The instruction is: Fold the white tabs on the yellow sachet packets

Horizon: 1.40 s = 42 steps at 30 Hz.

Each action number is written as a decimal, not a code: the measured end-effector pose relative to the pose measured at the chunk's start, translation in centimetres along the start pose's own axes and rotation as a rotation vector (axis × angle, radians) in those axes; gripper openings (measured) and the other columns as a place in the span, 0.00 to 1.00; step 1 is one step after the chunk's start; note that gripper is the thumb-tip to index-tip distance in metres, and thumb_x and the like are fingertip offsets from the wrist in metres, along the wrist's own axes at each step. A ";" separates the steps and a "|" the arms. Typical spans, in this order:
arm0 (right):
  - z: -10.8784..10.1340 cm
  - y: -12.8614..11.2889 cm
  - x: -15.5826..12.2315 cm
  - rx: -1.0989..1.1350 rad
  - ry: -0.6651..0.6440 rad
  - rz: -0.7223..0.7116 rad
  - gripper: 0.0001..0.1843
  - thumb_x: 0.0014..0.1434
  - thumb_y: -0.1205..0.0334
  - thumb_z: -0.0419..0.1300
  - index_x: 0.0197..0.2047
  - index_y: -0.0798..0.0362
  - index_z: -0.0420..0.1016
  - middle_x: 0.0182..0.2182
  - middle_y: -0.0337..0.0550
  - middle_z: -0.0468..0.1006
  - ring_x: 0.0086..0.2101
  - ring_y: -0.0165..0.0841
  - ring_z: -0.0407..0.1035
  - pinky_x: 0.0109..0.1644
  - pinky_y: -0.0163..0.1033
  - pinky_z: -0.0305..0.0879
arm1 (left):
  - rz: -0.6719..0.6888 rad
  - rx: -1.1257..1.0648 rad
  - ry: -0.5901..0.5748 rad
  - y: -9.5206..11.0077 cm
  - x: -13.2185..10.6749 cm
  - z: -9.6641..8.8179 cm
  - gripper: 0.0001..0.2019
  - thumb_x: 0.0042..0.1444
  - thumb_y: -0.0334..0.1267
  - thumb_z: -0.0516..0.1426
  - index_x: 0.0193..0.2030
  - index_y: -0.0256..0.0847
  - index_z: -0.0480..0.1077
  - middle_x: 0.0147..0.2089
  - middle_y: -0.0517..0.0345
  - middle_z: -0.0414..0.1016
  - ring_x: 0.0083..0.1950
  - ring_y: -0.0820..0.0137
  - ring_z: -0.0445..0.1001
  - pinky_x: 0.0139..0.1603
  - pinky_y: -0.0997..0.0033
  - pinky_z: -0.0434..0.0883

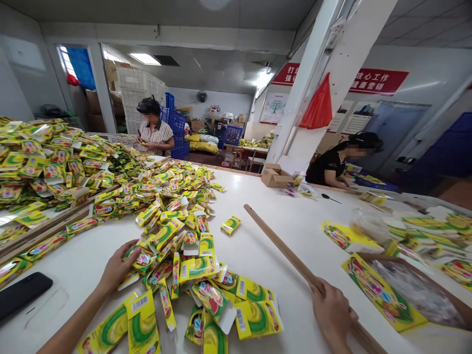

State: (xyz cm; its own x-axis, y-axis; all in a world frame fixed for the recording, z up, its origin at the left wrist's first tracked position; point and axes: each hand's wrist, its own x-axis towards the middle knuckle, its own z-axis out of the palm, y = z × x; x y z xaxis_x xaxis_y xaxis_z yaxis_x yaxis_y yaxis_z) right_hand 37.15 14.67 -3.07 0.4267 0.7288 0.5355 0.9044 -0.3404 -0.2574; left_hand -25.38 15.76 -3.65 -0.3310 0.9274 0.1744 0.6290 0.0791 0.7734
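My left hand (118, 268) rests with its fingers laid over a yellow-green packet (143, 259) at the near edge of a loose heap of flat yellow-green packets (173, 231) spread over the white table (265, 246). My right hand (332, 309) is closed round the near end of a long wooden stick (280, 246) that lies slanting away across the table toward the far left. One packet (230, 224) lies apart beside the stick.
A big pile of packets (47, 162) fills the far left. A black phone (22, 293) lies near left. Flattened packets and a tray with clear plastic (416, 290) sit right. Two people (155, 130) (339, 162) work at the far side; a cardboard box (276, 176) stands there.
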 end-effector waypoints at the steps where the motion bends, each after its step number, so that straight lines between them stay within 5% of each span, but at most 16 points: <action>1: 0.7 -0.5 0.5 -0.022 -0.032 0.023 0.19 0.59 0.55 0.47 0.42 0.54 0.75 0.39 0.58 0.77 0.40 0.52 0.69 0.42 0.55 0.57 | 0.001 0.002 0.017 -0.2 -0.1 0.1 0.27 0.56 0.59 0.51 0.56 0.45 0.67 0.54 0.49 0.75 0.54 0.53 0.74 0.56 0.52 0.69; 7: 4.6 -6.3 2.6 -0.010 -0.126 -0.028 0.15 0.59 0.60 0.52 0.42 0.55 0.76 0.39 0.56 0.76 0.41 0.51 0.68 0.43 0.53 0.56 | 0.023 -0.028 0.092 -1.4 1.3 0.0 0.30 0.55 0.59 0.52 0.60 0.45 0.63 0.63 0.46 0.66 0.63 0.51 0.64 0.63 0.48 0.62; 14: 7.8 -13.3 4.4 0.061 -0.211 -0.193 0.12 0.61 0.62 0.53 0.46 0.53 0.74 0.42 0.51 0.75 0.45 0.45 0.67 0.48 0.48 0.52 | -0.004 -0.196 -0.019 -1.0 9.2 -0.4 0.36 0.53 0.62 0.52 0.64 0.44 0.60 0.63 0.43 0.67 0.64 0.48 0.64 0.60 0.49 0.66; 19: 9.0 -15.4 5.5 0.142 -0.250 -0.308 0.11 0.60 0.63 0.53 0.45 0.51 0.73 0.43 0.47 0.76 0.46 0.41 0.67 0.49 0.45 0.51 | 0.056 -0.199 -0.089 -0.3 12.3 1.2 0.38 0.50 0.61 0.57 0.64 0.42 0.61 0.68 0.41 0.59 0.68 0.46 0.58 0.63 0.47 0.60; 27: 8.1 -12.4 4.9 0.239 -0.267 -0.381 0.14 0.58 0.58 0.50 0.42 0.51 0.73 0.42 0.45 0.77 0.46 0.42 0.68 0.51 0.48 0.52 | 0.117 -0.204 -0.212 0.4 9.6 1.9 0.35 0.50 0.58 0.59 0.63 0.44 0.64 0.71 0.49 0.55 0.71 0.49 0.50 0.68 0.49 0.54; 42: 1.2 -2.3 -1.4 0.229 -0.229 -0.261 0.20 0.53 0.48 0.50 0.40 0.49 0.74 0.40 0.46 0.78 0.44 0.47 0.70 0.49 0.52 0.56 | 0.189 -0.260 -0.349 4.9 1.5 3.2 0.35 0.55 0.58 0.54 0.66 0.43 0.60 0.66 0.50 0.64 0.65 0.53 0.65 0.61 0.53 0.66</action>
State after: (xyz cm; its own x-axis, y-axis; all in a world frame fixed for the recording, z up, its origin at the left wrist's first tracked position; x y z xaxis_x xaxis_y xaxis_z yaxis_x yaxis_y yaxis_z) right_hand 34.51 15.17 -4.22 0.1479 0.8952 0.4203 0.9465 -0.0049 -0.3226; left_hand -20.57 18.68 -1.55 0.0567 0.9877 0.1458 0.4438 -0.1557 0.8825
